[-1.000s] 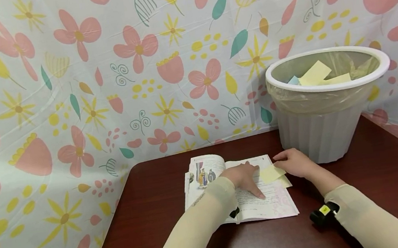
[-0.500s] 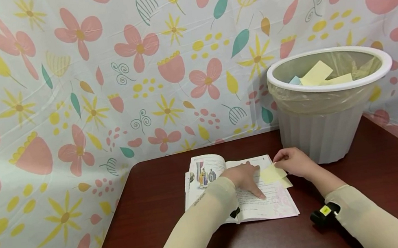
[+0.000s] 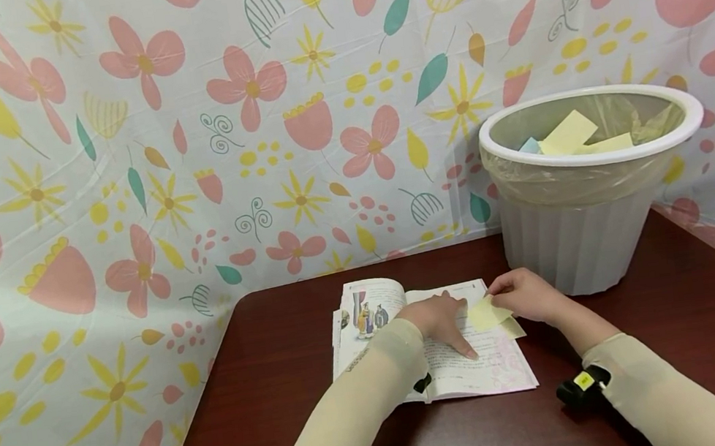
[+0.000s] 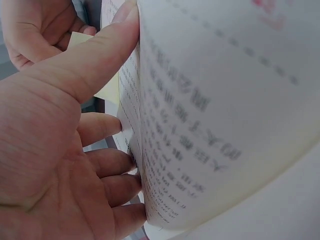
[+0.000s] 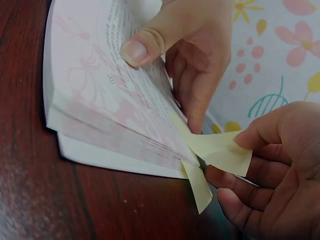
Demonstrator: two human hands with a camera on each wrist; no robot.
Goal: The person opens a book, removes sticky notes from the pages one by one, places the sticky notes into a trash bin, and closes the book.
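An open book (image 3: 468, 376) lies on the dark wooden table, an illustration on its left page. My left hand (image 3: 436, 321) rests on the right page with thumb and fingers spread; in the left wrist view its thumb and fingertips press the printed page (image 4: 200, 125). At the book's right edge my right hand (image 3: 528, 295) pinches a pale yellow sticky note (image 5: 225, 152) between thumb and fingers. That note's other end lies against the page and it bends upward toward my thumb. A second yellow sticky note (image 5: 198, 187) sticks out from between lower pages, just below the first.
A grey waste bin (image 3: 571, 235) with a white rim and a clear liner stands behind my right hand. Inside it are yellow notes (image 3: 569, 133) and a blue one. A flowered cloth (image 3: 191, 161) hangs behind the table (image 3: 268, 366).
My right hand has shifted slightly left and the pinched sticky note's outer corner has bent up toward the page. My left hand stays in place on the book.
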